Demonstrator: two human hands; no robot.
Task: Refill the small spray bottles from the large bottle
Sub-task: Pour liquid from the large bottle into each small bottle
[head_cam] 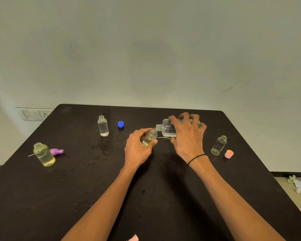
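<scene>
Just right of the frame's centre, the large bottle (170, 128) lies nearly on its side in the air, its long axis running left to right, its threaded neck pointing left and meeting the open mouth of a small spray bottle (150, 137) tilted up toward it. The right hand (187, 134) grasps the large bottle from above, fingers curled over its body; the left hand (139, 145) wraps around the small bottle, thumb across its front. The pour depends on this mouth-to-mouth alignment: the small bottle sits directly left of and slightly below the large one's neck, so any drift of either hand would likely spill onto the dark table (94, 188). Dark print shows on the large bottle's label, but it is too small to read. A thin white dip tube (163, 137) lies on the table between the hands. Farther out stand a clear uncapped bottle (103, 126) beside a blue cap (120, 124), an empty bottle (219, 145) beside a pink cap (229, 153) at right, and a yellowish bottle (43, 154) with a purple spray head (56, 151) at left.
</scene>
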